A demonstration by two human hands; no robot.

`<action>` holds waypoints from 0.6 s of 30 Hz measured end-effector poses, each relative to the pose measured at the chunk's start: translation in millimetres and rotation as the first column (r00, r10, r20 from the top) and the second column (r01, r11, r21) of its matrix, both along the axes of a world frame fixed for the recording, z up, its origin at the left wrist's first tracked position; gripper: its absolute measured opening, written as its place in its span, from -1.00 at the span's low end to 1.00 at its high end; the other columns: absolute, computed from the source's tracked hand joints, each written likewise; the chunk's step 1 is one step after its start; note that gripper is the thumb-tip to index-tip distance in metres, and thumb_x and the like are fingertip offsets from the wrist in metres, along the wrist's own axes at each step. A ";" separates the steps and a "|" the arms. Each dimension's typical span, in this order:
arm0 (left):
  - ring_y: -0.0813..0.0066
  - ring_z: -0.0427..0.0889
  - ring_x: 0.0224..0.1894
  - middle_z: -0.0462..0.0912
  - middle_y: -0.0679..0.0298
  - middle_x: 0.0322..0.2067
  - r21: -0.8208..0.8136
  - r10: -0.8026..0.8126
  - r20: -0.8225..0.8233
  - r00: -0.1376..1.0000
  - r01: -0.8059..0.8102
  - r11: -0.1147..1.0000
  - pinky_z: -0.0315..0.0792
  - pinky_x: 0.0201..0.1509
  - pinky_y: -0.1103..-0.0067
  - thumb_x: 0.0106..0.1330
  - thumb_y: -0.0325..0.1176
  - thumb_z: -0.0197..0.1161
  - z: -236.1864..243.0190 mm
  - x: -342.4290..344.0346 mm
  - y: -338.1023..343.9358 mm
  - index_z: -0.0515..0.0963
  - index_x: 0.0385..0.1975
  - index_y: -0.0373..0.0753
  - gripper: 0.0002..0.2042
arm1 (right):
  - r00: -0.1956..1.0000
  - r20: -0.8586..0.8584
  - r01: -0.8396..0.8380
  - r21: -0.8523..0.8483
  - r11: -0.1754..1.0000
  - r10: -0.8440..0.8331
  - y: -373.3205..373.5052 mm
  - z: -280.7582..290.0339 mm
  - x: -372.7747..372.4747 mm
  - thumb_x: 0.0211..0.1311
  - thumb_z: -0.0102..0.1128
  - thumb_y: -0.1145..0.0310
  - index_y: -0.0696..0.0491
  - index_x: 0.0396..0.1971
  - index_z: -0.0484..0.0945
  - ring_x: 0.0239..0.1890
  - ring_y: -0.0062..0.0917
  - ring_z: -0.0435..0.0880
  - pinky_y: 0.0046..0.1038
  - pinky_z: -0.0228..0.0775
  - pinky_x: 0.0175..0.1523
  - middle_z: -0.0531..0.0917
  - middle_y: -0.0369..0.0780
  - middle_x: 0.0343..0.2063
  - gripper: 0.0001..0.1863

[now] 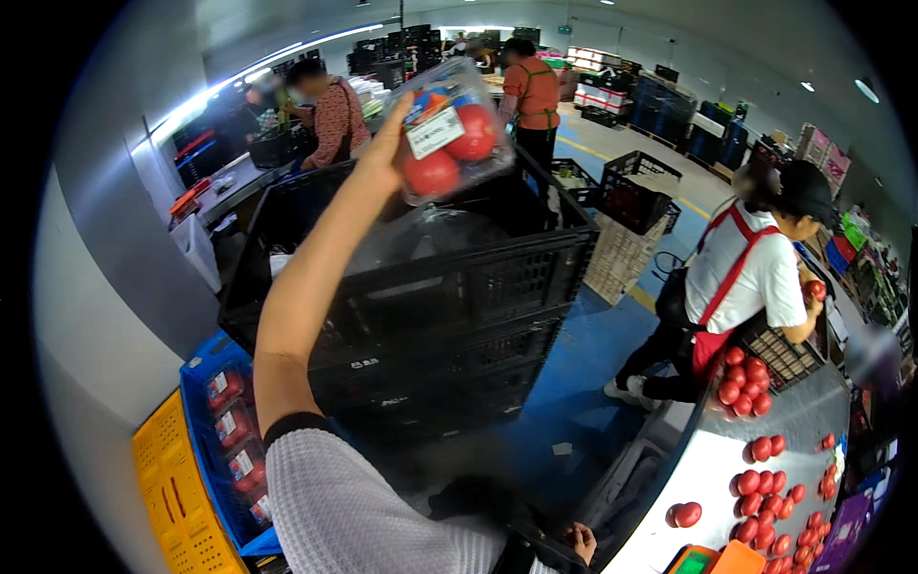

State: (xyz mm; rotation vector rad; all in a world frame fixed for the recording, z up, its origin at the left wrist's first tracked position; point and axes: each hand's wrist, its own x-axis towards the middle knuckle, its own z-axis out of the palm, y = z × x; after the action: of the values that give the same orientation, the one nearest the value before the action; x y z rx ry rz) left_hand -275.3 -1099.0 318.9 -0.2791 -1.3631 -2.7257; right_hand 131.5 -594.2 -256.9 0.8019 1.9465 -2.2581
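Note:
My left hand (386, 148) is raised at the end of an outstretched arm, fingers closed round the left side of a clear plastic pack of tomatoes (457, 139). Two red tomatoes show through the wrap, beside a white label and a colourful print. Below the pack stands a tall stack of black crates (478, 277); the top one has clear plastic film (421, 239) inside. Low at the lower edge, close to my body, is my right hand (580, 541). Its few visible fingers are curled, and whatever they may hold is hidden.
A blue crate (196, 383) of similar tomato packs sits on a yellow crate (172, 478) at left. Loose tomatoes (755, 497) lie on a metal table (669, 536) at right, where a person in red apron straps works. Two other people stand farther back.

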 end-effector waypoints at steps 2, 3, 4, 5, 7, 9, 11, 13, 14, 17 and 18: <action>0.31 0.65 -0.15 0.65 0.21 -0.16 -0.089 0.156 0.115 0.981 -0.147 0.985 0.51 0.01 0.25 0.07 0.08 0.37 -13.5 -15.9 -51.5 0.55 -0.10 -0.18 -0.48 | 0.996 0.072 0.056 -0.009 0.998 -0.055 -7.0 -4.1 -8.7 0.29 0.13 0.36 0.17 -0.23 0.56 -0.48 -0.54 0.59 -0.53 0.46 -0.30 0.66 -0.17 -0.45 -0.81; 0.30 0.65 -0.14 0.65 0.20 -0.15 -0.149 0.227 0.173 0.958 -0.203 0.968 0.51 0.01 0.23 0.08 0.09 0.36 -24.8 -21.9 -78.3 0.55 -0.09 -0.17 -0.48 | 0.994 0.094 0.065 -0.026 0.998 -0.062 -8.1 -8.6 -11.7 0.29 0.12 0.37 0.18 -0.24 0.56 -0.47 -0.53 0.60 -0.54 0.46 -0.28 0.66 -0.17 -0.45 -0.81; 0.29 0.65 -0.15 0.65 0.19 -0.13 -0.155 0.237 0.243 0.941 -0.204 0.967 0.51 0.00 0.22 0.09 0.11 0.34 -40.1 -29.0 -106.0 0.55 -0.08 -0.17 -0.48 | 1.000 0.024 0.015 0.034 0.999 -0.016 -28.7 29.0 -13.7 0.26 0.18 0.26 0.10 -0.18 0.57 -0.36 -0.56 0.57 -0.51 0.42 -0.21 0.65 -0.25 -0.42 -0.75; 0.28 0.66 -0.15 0.64 0.19 -0.12 -0.160 0.248 0.316 0.916 -0.206 0.965 0.51 -0.01 0.20 0.10 0.12 0.32 -57.7 -32.2 -131.3 0.55 -0.08 -0.16 -0.47 | 0.998 0.058 0.006 -0.014 1.000 -0.005 -30.1 33.5 -17.7 0.25 0.20 0.27 0.11 -0.18 0.57 -0.35 -0.54 0.58 -0.50 0.43 -0.20 0.66 -0.23 -0.39 -0.75; 0.25 0.67 -0.20 0.65 0.17 -0.13 -0.224 0.338 0.408 0.848 -0.266 0.938 0.51 -0.04 0.16 0.07 0.17 0.31 -90.5 -42.8 -179.3 0.56 -0.09 -0.15 -0.44 | 0.996 0.088 -0.033 -0.010 0.999 0.034 -34.4 25.6 -28.0 0.25 0.19 0.28 0.12 -0.18 0.57 -0.32 -0.52 0.58 -0.49 0.43 -0.18 0.66 -0.20 -0.36 -0.75; 0.25 0.67 -0.20 0.66 0.18 -0.17 -0.305 0.422 0.373 0.826 -0.320 0.897 0.52 -0.07 0.16 0.05 0.18 0.32 -118.6 -45.3 -191.8 0.56 -0.11 -0.14 -0.44 | 0.994 0.054 -0.098 0.110 0.989 0.092 -40.6 27.3 -43.1 0.25 0.17 0.27 0.13 -0.19 0.57 -0.32 -0.52 0.57 -0.48 0.43 -0.17 0.65 -0.18 -0.35 -0.75; 0.19 0.64 -0.18 0.61 0.09 -0.12 -0.477 0.450 0.474 0.757 -0.209 0.854 0.52 -0.14 0.20 0.16 0.10 0.27 -160.0 -47.7 -237.9 0.52 -0.09 -0.21 -0.49 | 0.987 0.029 -0.159 0.172 0.972 0.156 -46.7 24.3 -53.7 0.26 0.15 0.27 0.13 -0.19 0.57 -0.32 -0.52 0.57 -0.47 0.43 -0.18 0.65 -0.18 -0.36 -0.75; 0.07 0.63 -0.15 0.58 -0.03 -0.10 -0.817 0.601 0.343 0.722 -0.087 0.571 0.51 -0.10 0.18 0.26 0.05 0.16 -157.9 -32.1 -156.2 0.53 -0.10 -0.24 -0.55 | 0.989 0.041 -0.148 0.277 0.949 0.142 -41.0 16.9 -64.2 0.27 0.13 0.30 0.16 -0.21 0.57 -0.37 -0.52 0.57 -0.49 0.43 -0.21 0.65 -0.18 -0.40 -0.76; 0.00 0.59 -0.09 0.54 -0.07 -0.06 -0.993 0.731 0.078 0.678 -0.011 0.116 0.47 -0.04 0.15 0.26 0.04 0.12 -188.5 -32.0 -201.5 0.50 -0.10 -0.32 -0.51 | 0.978 0.047 -0.207 0.251 0.946 0.201 -23.8 -44.3 -70.3 0.28 0.11 0.35 0.18 -0.22 0.56 -0.41 -0.52 0.59 -0.50 0.44 -0.25 0.65 -0.17 -0.43 -0.79; -0.07 0.52 0.01 0.45 -0.16 0.01 -0.787 0.475 -0.133 0.870 0.199 -0.584 0.44 0.02 0.17 0.30 -0.18 -0.04 -229.9 -48.2 -221.0 0.47 -0.09 -0.38 -0.61 | 0.964 0.118 -0.265 0.406 0.875 0.237 -46.3 -0.2 -78.8 0.29 0.06 0.41 0.22 -0.20 0.54 -0.43 -0.51 0.61 -0.50 0.45 -0.27 0.65 -0.16 -0.44 -0.79; -0.05 0.53 0.00 0.49 -0.15 -0.04 -0.795 0.507 -0.169 0.845 0.187 -0.577 0.45 0.02 0.19 0.27 -0.26 -0.02 -217.8 -49.5 -188.3 0.49 -0.11 -0.38 -0.66 | 0.979 0.114 -0.199 0.372 0.906 0.168 -49.0 -8.3 -74.7 0.28 0.07 0.38 0.22 -0.18 0.53 -0.43 -0.51 0.61 -0.51 0.45 -0.27 0.65 -0.15 -0.43 -0.77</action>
State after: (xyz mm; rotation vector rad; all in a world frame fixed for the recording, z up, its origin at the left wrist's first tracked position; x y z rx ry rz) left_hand -324.8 -1287.3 101.1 0.5930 -3.0433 0.0213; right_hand 56.9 -643.2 -265.1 0.6876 2.3489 -1.7382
